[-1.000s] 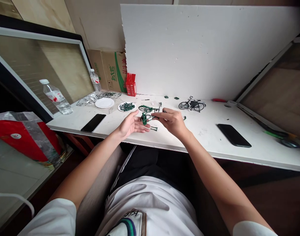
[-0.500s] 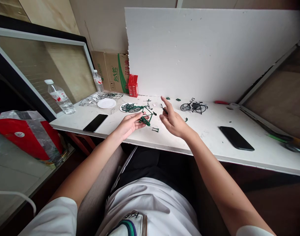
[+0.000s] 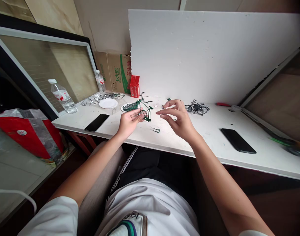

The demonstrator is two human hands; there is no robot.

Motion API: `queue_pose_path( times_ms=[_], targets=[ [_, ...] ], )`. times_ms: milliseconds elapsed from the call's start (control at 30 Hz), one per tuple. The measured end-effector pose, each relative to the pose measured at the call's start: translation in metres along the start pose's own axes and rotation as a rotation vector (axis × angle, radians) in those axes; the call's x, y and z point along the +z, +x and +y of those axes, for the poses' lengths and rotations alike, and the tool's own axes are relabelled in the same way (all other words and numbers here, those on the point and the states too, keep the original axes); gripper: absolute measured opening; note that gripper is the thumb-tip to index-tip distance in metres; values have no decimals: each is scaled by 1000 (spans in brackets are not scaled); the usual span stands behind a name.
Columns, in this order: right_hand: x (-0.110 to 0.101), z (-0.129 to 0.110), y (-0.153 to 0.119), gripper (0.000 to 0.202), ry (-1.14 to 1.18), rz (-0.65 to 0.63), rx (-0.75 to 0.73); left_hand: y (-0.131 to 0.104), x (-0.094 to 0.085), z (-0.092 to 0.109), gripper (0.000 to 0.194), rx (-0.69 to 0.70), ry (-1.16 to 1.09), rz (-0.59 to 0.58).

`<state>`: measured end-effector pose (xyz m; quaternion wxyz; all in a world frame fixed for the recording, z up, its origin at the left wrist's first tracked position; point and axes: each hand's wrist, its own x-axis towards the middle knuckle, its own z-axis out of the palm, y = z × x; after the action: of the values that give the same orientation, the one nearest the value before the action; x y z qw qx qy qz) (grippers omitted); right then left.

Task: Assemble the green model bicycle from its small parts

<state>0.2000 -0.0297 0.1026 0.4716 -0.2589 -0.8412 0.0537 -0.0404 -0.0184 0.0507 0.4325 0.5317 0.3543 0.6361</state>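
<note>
A small green model bicycle (image 3: 145,110) with a dark saddle and handlebar is held above the table. My left hand (image 3: 130,122) is closed on its lower rear part, thumb in front and fingers behind. To the right of the model, my right hand (image 3: 178,118) hovers with bent fingers, thumb and fingertips apart. Nothing shows between those tips, but the inside of the palm is hidden. A small green bracket-like part (image 3: 156,130) lies on the table below the model. Behind my right hand stands a finished black model bicycle (image 3: 197,107), partly covered.
A white plate (image 3: 108,103) and clear packaging with dark part frames (image 3: 98,97) lie left. Phones (image 3: 97,122) (image 3: 237,140) rest at both sides. Water bottles (image 3: 63,97) (image 3: 100,80), a small red box (image 3: 134,86) and a carton (image 3: 115,73) stand behind. A white board (image 3: 201,52) closes the back.
My left hand has turned and raised the green bicycle so it stands more upright. My right hand has changed from a raised pointing finger to bent fingers turned toward the model.
</note>
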Motion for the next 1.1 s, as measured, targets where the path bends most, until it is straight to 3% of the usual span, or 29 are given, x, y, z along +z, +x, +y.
queue_pose_path(
  times_ms=[300, 600, 1100],
  targets=[
    [5, -23, -6, 21, 120, 248, 92, -13, 9, 8, 63, 130, 69, -28],
    [15, -23, -8, 11, 101, 286, -52, -25, 18, 20, 65, 133, 71, -37],
    [15, -21, -10, 18, 53, 238, -76, -28, 22, 21, 63, 123, 80, -17]
  ],
)
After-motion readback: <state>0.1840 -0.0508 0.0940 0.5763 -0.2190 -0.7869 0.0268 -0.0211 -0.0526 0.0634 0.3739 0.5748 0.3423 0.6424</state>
